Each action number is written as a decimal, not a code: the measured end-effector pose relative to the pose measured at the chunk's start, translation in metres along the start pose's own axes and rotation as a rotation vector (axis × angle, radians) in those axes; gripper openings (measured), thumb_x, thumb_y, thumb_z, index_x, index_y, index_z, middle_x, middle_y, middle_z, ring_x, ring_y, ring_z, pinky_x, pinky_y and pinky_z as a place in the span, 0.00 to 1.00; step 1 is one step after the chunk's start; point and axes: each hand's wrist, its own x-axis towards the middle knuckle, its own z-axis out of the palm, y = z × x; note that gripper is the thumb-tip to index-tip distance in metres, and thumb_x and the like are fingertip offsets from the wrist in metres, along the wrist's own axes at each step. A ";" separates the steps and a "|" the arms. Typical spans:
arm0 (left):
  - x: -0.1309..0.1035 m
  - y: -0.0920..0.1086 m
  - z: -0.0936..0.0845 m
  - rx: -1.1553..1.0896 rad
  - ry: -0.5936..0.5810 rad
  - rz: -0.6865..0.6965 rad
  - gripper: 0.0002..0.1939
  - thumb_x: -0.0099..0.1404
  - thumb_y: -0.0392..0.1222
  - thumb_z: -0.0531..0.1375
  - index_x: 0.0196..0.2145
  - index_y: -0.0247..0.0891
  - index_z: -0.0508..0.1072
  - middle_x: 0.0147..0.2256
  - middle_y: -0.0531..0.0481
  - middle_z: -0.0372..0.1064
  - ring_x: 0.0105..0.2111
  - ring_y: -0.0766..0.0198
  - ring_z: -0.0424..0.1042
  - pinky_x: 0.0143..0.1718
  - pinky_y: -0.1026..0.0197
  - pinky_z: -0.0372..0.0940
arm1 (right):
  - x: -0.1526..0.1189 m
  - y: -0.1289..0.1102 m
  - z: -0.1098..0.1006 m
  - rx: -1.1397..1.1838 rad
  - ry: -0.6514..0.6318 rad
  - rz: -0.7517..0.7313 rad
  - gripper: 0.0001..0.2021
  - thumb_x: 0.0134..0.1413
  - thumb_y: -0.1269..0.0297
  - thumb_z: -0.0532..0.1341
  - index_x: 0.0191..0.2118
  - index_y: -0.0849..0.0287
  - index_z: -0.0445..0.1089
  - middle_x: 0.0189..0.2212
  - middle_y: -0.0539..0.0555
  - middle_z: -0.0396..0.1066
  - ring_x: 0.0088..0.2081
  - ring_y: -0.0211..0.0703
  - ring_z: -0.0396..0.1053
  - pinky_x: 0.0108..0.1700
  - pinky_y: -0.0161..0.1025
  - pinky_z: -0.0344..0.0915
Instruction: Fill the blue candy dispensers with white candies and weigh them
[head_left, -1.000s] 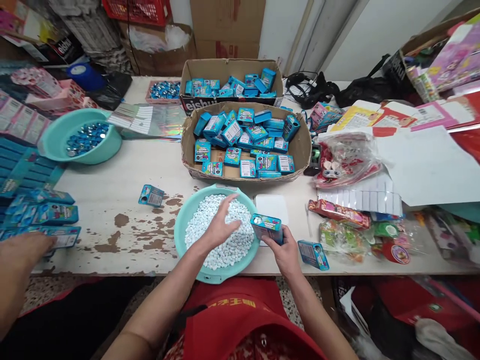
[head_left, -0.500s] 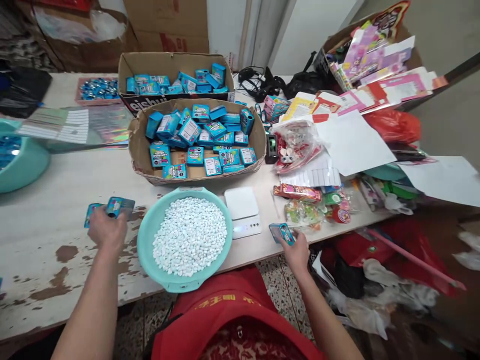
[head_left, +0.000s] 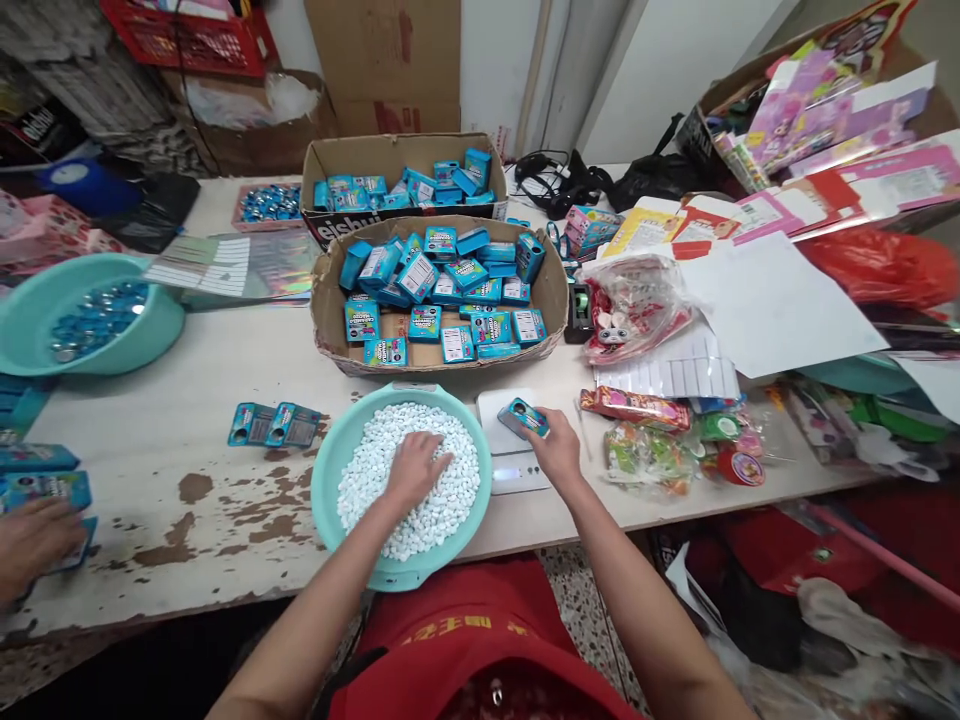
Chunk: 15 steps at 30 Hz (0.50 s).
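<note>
My left hand [head_left: 417, 468] lies on small white candies [head_left: 442, 515] in a turquoise basin [head_left: 325, 490], its thumb spread from the fingers. Between the fingers and thumb of my right hand [head_left: 555, 445] is a small blue candy box [head_left: 519, 413] with a dark round opening on top. That box is held over the plate of a white digital scale [head_left: 491, 432]; whether it touches is hard to tell. Left of the basin, two similar blue boxes [head_left: 274, 425] stand side by side on the table.
A cardboard tray [head_left: 442, 368] full of blue boxes stands behind the basin, another carton [head_left: 322, 165] behind it. At far left a co-worker's hand [head_left: 37, 545] touches blue boxes, near a second basin [head_left: 161, 335]. Packaged sweets [head_left: 649, 455] lie right of the scale.
My left hand has let go of two boxes on the table and moved right into the basin. My right hand has brought its box left over the scale. A co-worker's hand has come into view.
</note>
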 end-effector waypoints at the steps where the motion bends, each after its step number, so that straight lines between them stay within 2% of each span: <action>1: 0.000 0.008 0.010 0.032 -0.045 0.008 0.15 0.63 0.51 0.53 0.41 0.40 0.70 0.42 0.43 0.68 0.45 0.52 0.65 0.47 0.51 0.60 | 0.003 0.000 0.004 0.008 -0.014 -0.007 0.21 0.47 0.48 0.59 0.42 0.58 0.70 0.37 0.58 0.70 0.40 0.51 0.67 0.43 0.47 0.63; 3: 0.000 0.016 0.019 0.042 -0.076 -0.023 0.12 0.64 0.49 0.52 0.35 0.40 0.70 0.37 0.43 0.69 0.41 0.53 0.67 0.43 0.53 0.60 | 0.003 0.003 0.003 0.031 0.009 -0.019 0.26 0.46 0.47 0.61 0.47 0.59 0.68 0.42 0.59 0.69 0.44 0.52 0.66 0.47 0.48 0.63; 5: -0.001 0.013 0.016 -0.069 -0.066 -0.108 0.10 0.63 0.48 0.53 0.29 0.40 0.68 0.30 0.46 0.68 0.34 0.56 0.68 0.37 0.56 0.60 | -0.004 0.009 -0.009 0.061 0.077 0.002 0.30 0.45 0.46 0.61 0.52 0.60 0.64 0.47 0.61 0.66 0.46 0.52 0.65 0.49 0.50 0.62; 8: 0.001 0.004 -0.003 -0.492 0.055 -0.318 0.11 0.57 0.48 0.56 0.23 0.40 0.64 0.21 0.53 0.61 0.24 0.63 0.63 0.29 0.61 0.59 | -0.025 0.025 -0.034 0.092 0.163 0.104 0.29 0.46 0.46 0.60 0.51 0.61 0.64 0.46 0.62 0.65 0.44 0.50 0.66 0.45 0.50 0.64; 10: 0.005 0.001 -0.017 -0.807 0.115 -0.403 0.12 0.57 0.50 0.55 0.23 0.40 0.63 0.20 0.54 0.59 0.20 0.66 0.60 0.24 0.63 0.57 | -0.042 0.037 -0.048 0.098 0.180 0.178 0.27 0.47 0.46 0.60 0.48 0.62 0.66 0.44 0.62 0.65 0.42 0.50 0.67 0.43 0.49 0.65; 13: 0.012 0.002 -0.033 -1.267 0.146 -0.482 0.12 0.55 0.51 0.54 0.26 0.39 0.63 0.21 0.54 0.61 0.19 0.69 0.60 0.20 0.66 0.55 | -0.061 0.054 -0.057 0.112 0.184 0.270 0.26 0.46 0.46 0.60 0.45 0.62 0.68 0.42 0.61 0.66 0.41 0.50 0.67 0.42 0.50 0.66; 15: 0.016 0.005 -0.041 -1.531 0.167 -0.540 0.12 0.52 0.48 0.58 0.24 0.38 0.62 0.19 0.55 0.59 0.17 0.71 0.59 0.17 0.68 0.53 | -0.067 0.061 -0.056 0.136 0.177 0.304 0.26 0.44 0.46 0.61 0.44 0.63 0.68 0.42 0.62 0.66 0.40 0.50 0.67 0.41 0.51 0.67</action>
